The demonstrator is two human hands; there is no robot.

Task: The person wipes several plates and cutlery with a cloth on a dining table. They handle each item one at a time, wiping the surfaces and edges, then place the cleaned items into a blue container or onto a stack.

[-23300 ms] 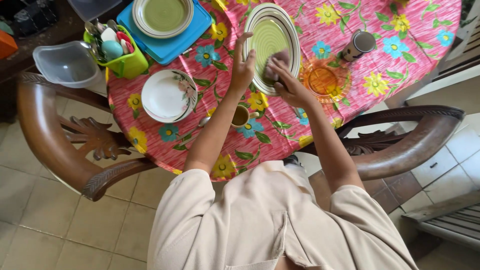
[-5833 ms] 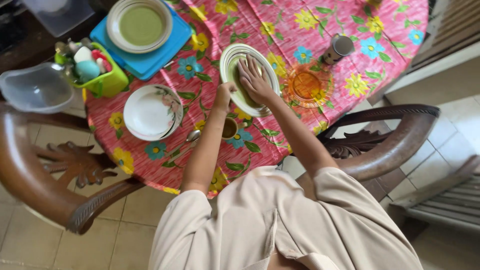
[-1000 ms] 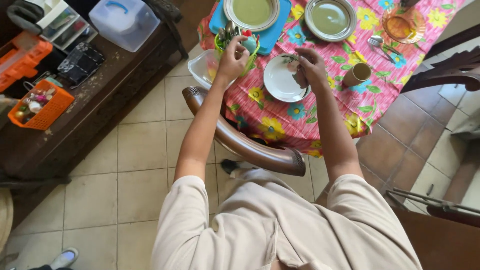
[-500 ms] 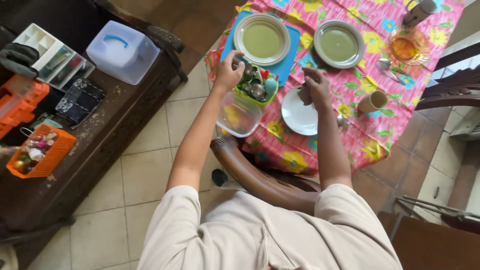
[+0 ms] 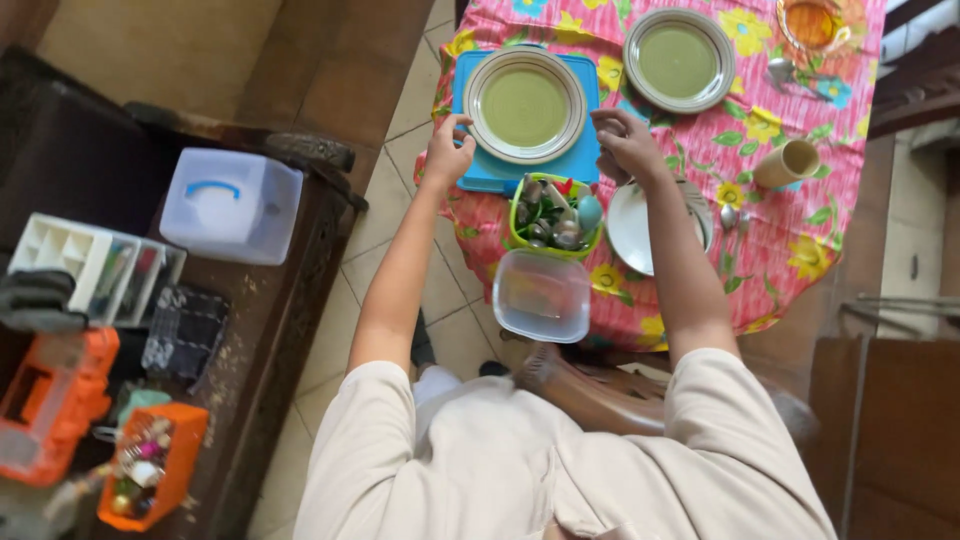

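Observation:
A green plate with a striped rim (image 5: 525, 105) lies on a blue tray (image 5: 480, 172) at the near left of a round table covered in a pink flowered cloth (image 5: 790, 255). My left hand (image 5: 448, 150) curls over the tray's left edge, thumb by the plate rim. My right hand (image 5: 625, 145) grips the tray's right edge. Just below the tray stands a green caddy of cutlery (image 5: 555, 215), with a white plate (image 5: 640, 225) under my right wrist.
A second green plate (image 5: 678, 60), a beige cup (image 5: 788, 163), a spoon (image 5: 780, 70) and an amber glass dish (image 5: 815, 22) sit further along. A clear plastic tub (image 5: 542, 295) overhangs the edge above a wooden chair (image 5: 600, 395). A dark side table (image 5: 290, 300) holds boxes at left.
My left hand has left the green caddy and my right hand the white plate; both now sit on the blue tray's sides. The view has swung closer over the table.

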